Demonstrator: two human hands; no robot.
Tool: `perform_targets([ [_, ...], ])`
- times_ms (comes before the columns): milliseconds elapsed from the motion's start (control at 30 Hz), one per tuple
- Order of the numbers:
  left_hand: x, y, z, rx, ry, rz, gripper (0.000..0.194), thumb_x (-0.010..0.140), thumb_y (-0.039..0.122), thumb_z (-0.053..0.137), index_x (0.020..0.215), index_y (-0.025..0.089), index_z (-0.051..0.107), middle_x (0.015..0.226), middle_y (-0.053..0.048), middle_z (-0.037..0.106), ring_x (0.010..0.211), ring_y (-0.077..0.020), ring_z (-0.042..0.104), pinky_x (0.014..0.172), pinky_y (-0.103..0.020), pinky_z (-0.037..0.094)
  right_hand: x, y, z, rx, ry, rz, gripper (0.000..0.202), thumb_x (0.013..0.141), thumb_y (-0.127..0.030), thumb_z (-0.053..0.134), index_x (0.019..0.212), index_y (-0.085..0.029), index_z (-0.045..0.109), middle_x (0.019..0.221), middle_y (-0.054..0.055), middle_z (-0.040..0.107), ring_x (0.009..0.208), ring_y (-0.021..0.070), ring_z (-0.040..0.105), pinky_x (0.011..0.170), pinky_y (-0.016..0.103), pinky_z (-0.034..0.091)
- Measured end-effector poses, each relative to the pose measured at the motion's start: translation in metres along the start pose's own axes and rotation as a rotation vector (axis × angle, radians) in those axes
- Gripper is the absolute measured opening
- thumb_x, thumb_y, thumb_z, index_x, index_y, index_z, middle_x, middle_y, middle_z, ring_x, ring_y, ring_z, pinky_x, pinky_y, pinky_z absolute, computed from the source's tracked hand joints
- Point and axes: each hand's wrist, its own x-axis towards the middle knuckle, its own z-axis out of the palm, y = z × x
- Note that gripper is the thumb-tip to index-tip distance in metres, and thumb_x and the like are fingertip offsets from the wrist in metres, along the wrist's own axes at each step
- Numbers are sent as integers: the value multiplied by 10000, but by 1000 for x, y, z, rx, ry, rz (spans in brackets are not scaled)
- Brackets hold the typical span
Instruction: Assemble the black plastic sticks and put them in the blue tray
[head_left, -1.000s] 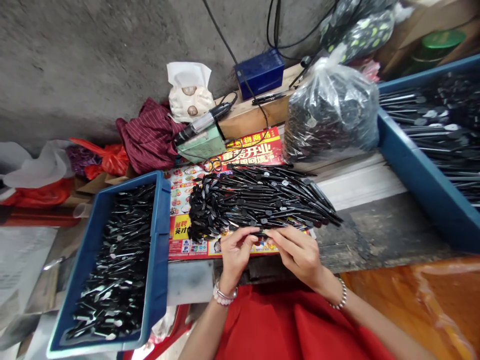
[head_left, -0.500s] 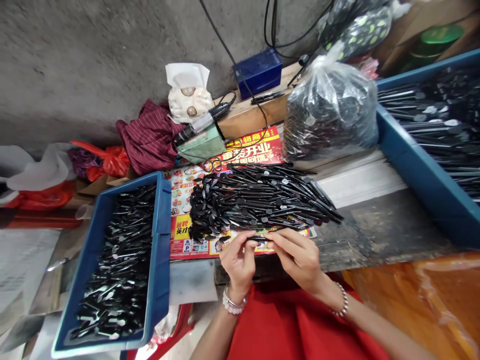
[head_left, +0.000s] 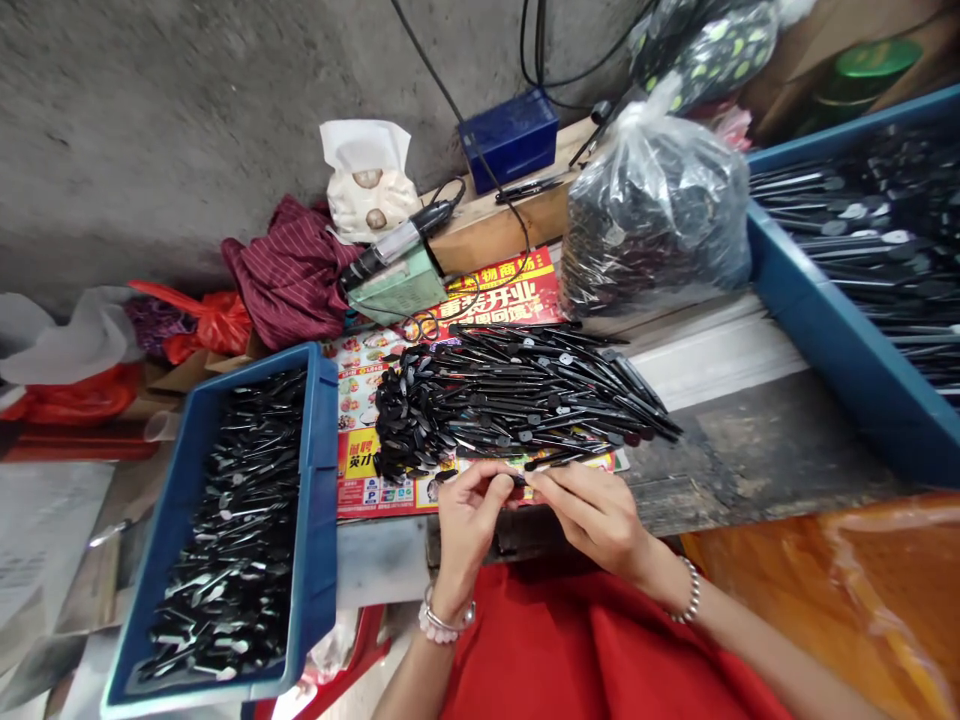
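Here, a black part [head_left: 517, 480] pinched at the tabletop's [head_left: 735, 450] front edge

In the head view, the left hand [head_left: 466, 515] has thumb and finger clamped on the part's left end; the right hand [head_left: 604, 515] pinches its right end. Behind them, a dark pile [head_left: 510, 395] lies on the flyer [head_left: 358, 452]. A blue tray [head_left: 321, 470] flanks the flyer's left edge; a bag [head_left: 660, 210] sits beyond its back right corner.

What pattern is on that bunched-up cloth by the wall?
The cloth is dark red with thin, paler stripes; the head view shows it.
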Motion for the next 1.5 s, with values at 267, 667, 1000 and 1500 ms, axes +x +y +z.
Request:
perform_targets([
  [267, -7, 0, 8, -160, 45, -92, 179, 810, 324, 695, 783, 148, 707, 684, -4, 671, 535, -96, 604, 535, -184, 507, 0, -1, -1, 7, 10, -1, 350, 873, 4, 506, 1189, -120, 594, 892, 116, 708, 800, 183, 655, 681, 302, 527],
  [667, 5, 1, -10, 75, -182, -63, 281, 777, 373, 696, 910, 126, 676, 684, -53, 705, 576, -149, 660, 539, -231, 557, 4, 5, 1, 364, -52, 466, 180, 895, -136, 563, 987, -180, 711, 823, 40, 685, 726, 129, 632, 651, 231, 504],
  [1000, 17, 13, -9, 396, -89, -19, 289, 721, 391, 715, 915, 178, 737, 691, -23, 731, 578, -151, 666, 597, -210, 549, 12, 13, 3, 334, -135, 629, 140, 837, -127, 624, 903, -161, 742, 751, 16, 686, 688, 123, 618, 649, 210, 468],
  [1500, 29, 19, 10, 403, 2, -129, 411, 601, 461, 786, 887, 171, 729, 660, -19, 727, 641, -182, 699, 610, -191, 583, -262, -4, -189, -706, -49, 1052, 632, 855, -463, 595, 1394, -165, 453, 1321, 185, 543, 1172, 326, 567, 961, 511, 496],
])
